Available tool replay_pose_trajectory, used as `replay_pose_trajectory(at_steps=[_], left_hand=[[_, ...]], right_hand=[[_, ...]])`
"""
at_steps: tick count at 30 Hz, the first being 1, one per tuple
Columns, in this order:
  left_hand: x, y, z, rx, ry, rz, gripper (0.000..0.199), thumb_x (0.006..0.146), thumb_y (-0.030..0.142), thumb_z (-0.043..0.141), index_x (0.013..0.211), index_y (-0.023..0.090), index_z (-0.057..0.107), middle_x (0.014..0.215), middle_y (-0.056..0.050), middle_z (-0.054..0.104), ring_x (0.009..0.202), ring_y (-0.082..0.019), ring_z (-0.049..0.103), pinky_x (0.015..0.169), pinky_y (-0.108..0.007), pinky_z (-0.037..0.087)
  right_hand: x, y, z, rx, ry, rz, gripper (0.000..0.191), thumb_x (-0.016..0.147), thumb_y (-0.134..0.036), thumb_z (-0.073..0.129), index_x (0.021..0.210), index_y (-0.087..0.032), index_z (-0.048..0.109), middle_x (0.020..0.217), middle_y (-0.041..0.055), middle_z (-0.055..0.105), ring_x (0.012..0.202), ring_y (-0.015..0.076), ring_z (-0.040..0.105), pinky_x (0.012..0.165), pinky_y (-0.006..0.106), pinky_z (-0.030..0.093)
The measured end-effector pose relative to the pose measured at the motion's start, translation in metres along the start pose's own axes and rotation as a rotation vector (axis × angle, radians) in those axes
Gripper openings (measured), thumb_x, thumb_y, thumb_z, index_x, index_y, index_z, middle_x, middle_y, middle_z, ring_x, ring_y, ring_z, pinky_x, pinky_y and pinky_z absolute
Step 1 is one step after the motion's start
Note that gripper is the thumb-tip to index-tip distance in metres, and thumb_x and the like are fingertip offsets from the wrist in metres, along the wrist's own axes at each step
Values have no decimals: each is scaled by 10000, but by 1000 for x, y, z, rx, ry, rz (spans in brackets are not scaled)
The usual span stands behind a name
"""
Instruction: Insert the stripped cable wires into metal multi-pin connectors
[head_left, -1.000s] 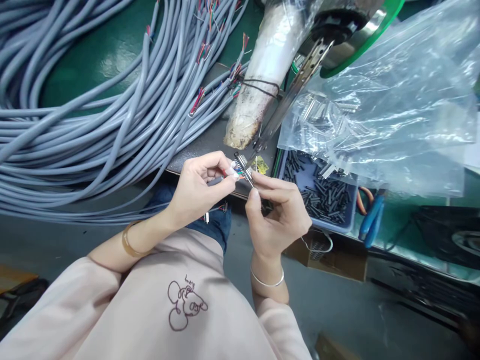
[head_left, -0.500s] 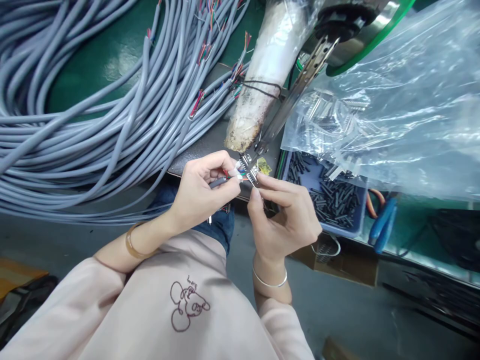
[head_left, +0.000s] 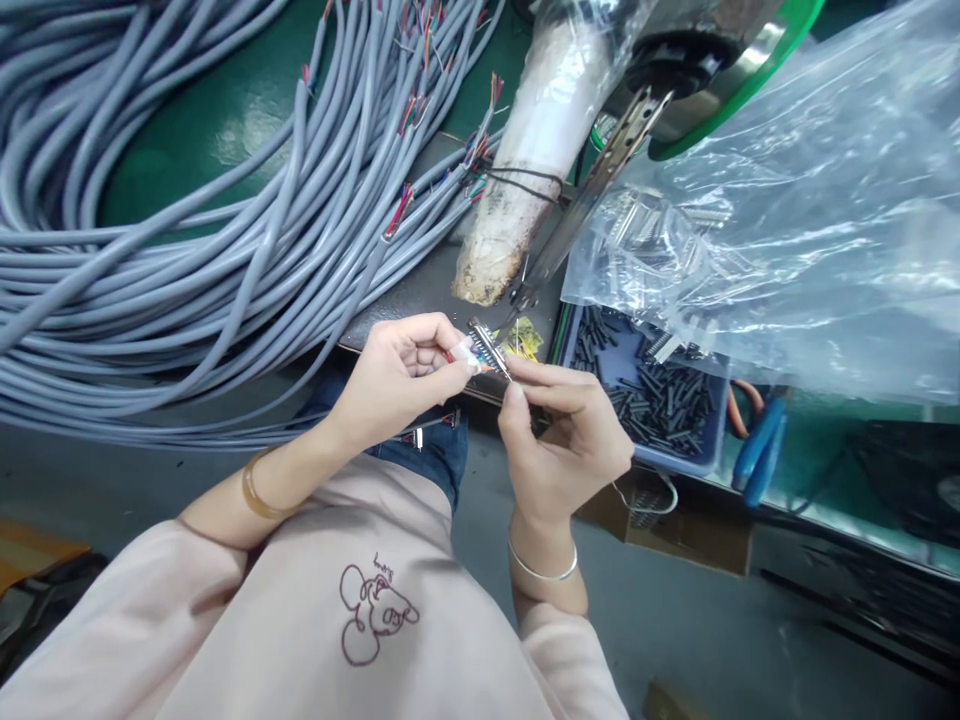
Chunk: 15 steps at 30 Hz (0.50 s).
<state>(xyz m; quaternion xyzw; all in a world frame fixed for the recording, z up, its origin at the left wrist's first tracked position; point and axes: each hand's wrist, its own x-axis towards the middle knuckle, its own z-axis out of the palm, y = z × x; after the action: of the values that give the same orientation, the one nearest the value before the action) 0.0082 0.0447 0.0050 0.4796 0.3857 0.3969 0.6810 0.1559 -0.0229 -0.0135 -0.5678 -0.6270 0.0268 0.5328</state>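
Note:
My left hand (head_left: pixel 397 375) is closed, thumb and fingertips pinching the thin coloured wires (head_left: pixel 481 364) at a cable's end; the fingertips look covered in something white. The wires reach a metal multi-pin connector (head_left: pixel 489 346), whose row of pins faces my left fingers. At the connector's lower right end, the thumb and index finger of my right hand (head_left: pixel 566 430) grip it. Just above the connector is the lower end of a soldering iron (head_left: pixel 559 240) pointing down; I cannot tell whether its tip touches. A wad of yellow sponge (head_left: pixel 523 338) lies behind.
Many grey cables (head_left: pixel 225 260) with stripped ends cover the left. A plastic-wrapped pipe (head_left: pixel 510 200) and a green-rimmed reel (head_left: pixel 780 60) stand ahead. On the right are a blue bin (head_left: pixel 709 455) of short black tubes, a clear bag (head_left: pixel 817 230) of connectors, and blue-handled pliers (head_left: pixel 757 455).
Both hands have shifted slightly down, bringing the connector away from beneath the iron's tip. The connector's pin row now shows unbroken. The view has moved a little.

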Motion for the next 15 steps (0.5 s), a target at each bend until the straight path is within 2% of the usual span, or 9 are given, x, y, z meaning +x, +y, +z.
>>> replay_pose_trajectory(at_steps=[6, 11, 15], left_hand=[[2, 0, 1, -29, 26, 31, 160, 686, 131, 753, 660, 148, 596, 671, 11, 632, 520, -44, 512, 457, -144, 413], [5, 1, -5, -88, -113, -74, 160, 685, 145, 755, 640, 152, 601, 585, 35, 585, 452, -35, 483, 436, -146, 409], [6, 0, -4, -104, -43, -81, 181, 676, 152, 784, 667, 157, 603, 574, 42, 579, 452, -33, 476, 428, -136, 399]], right_hand=[[2, 0, 2, -26, 21, -49, 184, 847, -59, 720, 878, -225, 650, 949, 8, 802, 861, 161, 781, 773, 303, 645], [3, 1, 1, -20, 6, -51, 186, 839, -55, 728, 870, -223, 653, 922, -2, 805, 820, 151, 782, 737, 274, 636], [2, 2, 1, -63, 19, -75, 173, 853, -80, 722, 883, -234, 649, 932, -7, 805, 827, 162, 783, 737, 295, 639]])
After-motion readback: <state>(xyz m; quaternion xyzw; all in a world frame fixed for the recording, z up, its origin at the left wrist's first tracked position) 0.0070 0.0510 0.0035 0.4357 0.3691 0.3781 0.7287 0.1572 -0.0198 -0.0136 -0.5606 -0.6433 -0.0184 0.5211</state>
